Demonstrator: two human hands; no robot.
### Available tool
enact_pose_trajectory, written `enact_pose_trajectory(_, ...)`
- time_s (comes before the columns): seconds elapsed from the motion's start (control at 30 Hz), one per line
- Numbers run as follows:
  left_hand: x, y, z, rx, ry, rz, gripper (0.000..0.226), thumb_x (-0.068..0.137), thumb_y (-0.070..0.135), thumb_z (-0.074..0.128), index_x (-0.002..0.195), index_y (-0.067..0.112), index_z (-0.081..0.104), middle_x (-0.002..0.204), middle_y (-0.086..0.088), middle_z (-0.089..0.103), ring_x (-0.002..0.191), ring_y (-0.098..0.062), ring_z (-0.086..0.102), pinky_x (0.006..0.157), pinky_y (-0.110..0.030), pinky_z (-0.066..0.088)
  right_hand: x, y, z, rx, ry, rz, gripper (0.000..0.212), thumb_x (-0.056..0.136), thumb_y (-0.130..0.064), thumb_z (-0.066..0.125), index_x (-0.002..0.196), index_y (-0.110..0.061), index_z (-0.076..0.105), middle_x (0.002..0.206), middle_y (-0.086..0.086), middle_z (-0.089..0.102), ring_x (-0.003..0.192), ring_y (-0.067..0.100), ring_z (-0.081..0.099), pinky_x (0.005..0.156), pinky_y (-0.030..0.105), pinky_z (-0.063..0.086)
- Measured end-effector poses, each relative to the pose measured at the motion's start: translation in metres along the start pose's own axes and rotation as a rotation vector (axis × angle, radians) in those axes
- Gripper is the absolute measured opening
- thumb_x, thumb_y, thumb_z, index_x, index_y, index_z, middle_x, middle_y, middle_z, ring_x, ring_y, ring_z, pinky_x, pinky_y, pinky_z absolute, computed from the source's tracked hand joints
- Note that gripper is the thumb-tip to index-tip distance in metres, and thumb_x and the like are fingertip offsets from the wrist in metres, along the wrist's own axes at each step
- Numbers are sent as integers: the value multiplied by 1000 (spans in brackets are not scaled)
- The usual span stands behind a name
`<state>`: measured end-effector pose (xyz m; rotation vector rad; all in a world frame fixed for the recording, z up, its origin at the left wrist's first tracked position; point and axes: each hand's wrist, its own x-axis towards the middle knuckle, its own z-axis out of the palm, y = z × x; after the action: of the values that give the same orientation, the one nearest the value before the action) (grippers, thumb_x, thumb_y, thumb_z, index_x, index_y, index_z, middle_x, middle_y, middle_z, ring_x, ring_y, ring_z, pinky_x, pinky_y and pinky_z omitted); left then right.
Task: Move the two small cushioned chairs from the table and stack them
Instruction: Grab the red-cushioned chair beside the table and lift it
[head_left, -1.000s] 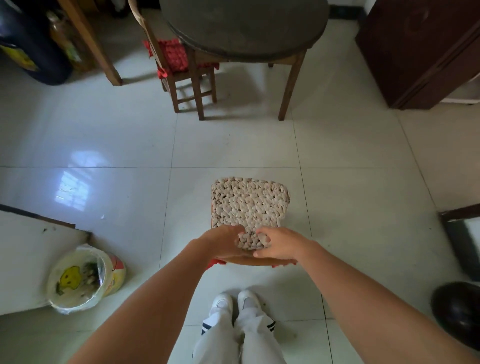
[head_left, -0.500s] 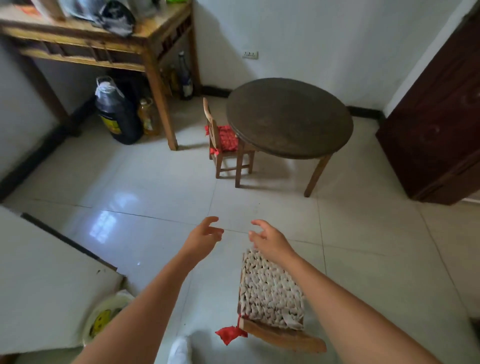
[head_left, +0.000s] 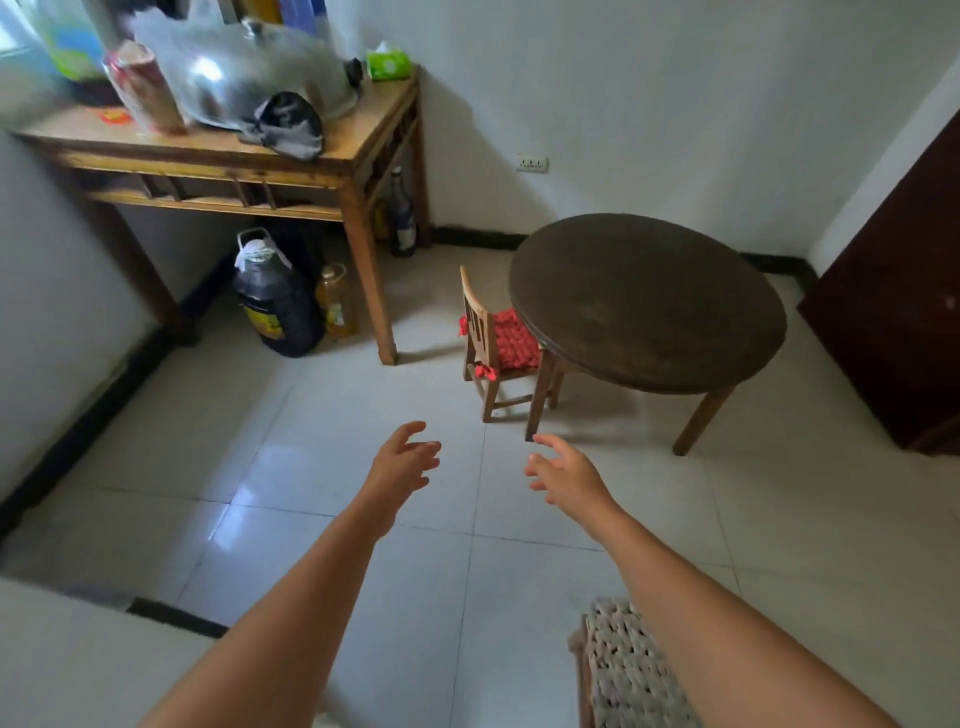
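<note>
Reaching w/ left hand (head_left: 402, 460) & right hand (head_left: 563, 475) both empty, fingers spread — red-cushioned chair (head_left: 496, 345) sat tucked beside round table (head_left: 647, 301). Probably light, stiff wood; we'd grab backrest & seat edge.

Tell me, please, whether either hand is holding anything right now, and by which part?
Nothing is held. The left hand and right hand are both open and empty, above the floor.

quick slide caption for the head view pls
Both empty hands, left hand and right hand, reach toward the red-cushioned chair tucked at the round table.
</note>
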<state>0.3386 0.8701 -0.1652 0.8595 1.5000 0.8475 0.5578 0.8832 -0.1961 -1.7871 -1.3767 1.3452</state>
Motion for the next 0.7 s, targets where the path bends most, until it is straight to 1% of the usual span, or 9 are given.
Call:
enact_pose_trajectory(0.17, 76, 37, -17, -16, 12, -6, 45, 97, 17, 51, 141, 16, 39, 136, -16, 53, 121, -31, 53, 104, -47, 43, 79, -38, 5, 5, 9, 2, 38, 94, -31, 49, 132, -26, 49, 100, 2, 66, 83, 11, 64, 74, 29, 51)
enact_pose_trajectory(0.27, 139, 70, -18, -64, 26, -17, 48, 97, 16, 51, 142, 15, 37, 139, -17, 49, 124, -33, 51, 105, -48, 42, 142, -68, 0, 70, 32, -8, 37, 95, -27, 49, 132, -21, 50, 95, 4, 67, 75, 9, 62, 61, 23, 48)
enact_pose_trajectory(0.33, 188, 96, -16, -83, 33, -10, 49, 97, 16, 51, 143, 15, 36, 140, -17, 48, 125, -33, 51, 106, -49, 41, 192, -92, -6, 119, 44, -17, 37, 95, -25, 49, 132, -21, 50, 95, 8, 69, 73, 12, 62, 57, 23, 47)
enact_pose_trajectory(0.4, 230, 119, -13, -113, 36, -6, 49, 96, 16, 51, 143, 15, 36, 139, -15, 50, 123, -33, 52, 105, -48, 42, 238, -115, -10, 127, 36, -33, 37, 95, -24, 49, 132, -20, 51, 90, 3, 68, 73, 14, 63, 55, 20, 50)
enact_pose_trajectory(0.5, 294, 143, -11, -127, 35, -29, 48, 96, 16, 52, 142, 15, 38, 135, -14, 52, 120, -32, 54, 102, -45, 44, 305, -143, -9, 111, 17, -36, 36, 96, -22, 49, 131, -18, 51, 86, -4, 67, 71, 8, 66, 47, 14, 49)
enact_pose_trajectory(0.53, 314, 148, -11, -129, 29, -41, 48, 96, 17, 52, 141, 15, 38, 134, -14, 53, 120, -31, 55, 101, -45, 45, 325, -150, -7, 104, 3, -26, 36, 96, -22, 49, 131, -20, 50, 88, -2, 67, 76, 9, 67, 47, 14, 52)
enact_pose_trajectory(0.6, 352, 155, -11, -135, 16, -55, 48, 95, 16, 52, 141, 16, 38, 132, -12, 54, 118, -30, 56, 100, -44, 46, 361, -160, -4, 90, -19, -8, 34, 96, -23, 49, 130, -23, 50, 93, 3, 68, 86, 13, 67, 55, 18, 55)
enact_pose_trajectory(0.67, 395, 159, -12, -142, 14, -81, 49, 95, 16, 53, 142, 17, 38, 130, -10, 56, 115, -28, 58, 97, -42, 47, 401, -164, 0, 54, -26, -2, 30, 95, -26, 49, 125, -29, 52, 89, -2, 66, 87, 16, 68, 58, 24, 57)
enact_pose_trajectory(0.7, 413, 160, -13, -141, 13, -89, 50, 94, 17, 54, 142, 19, 38, 129, -9, 56, 113, -27, 58, 96, -41, 48, 418, -165, 3, 35, -28, -2, 28, 94, -27, 49, 122, -32, 53, 88, -5, 64, 89, 19, 67, 64, 30, 58)
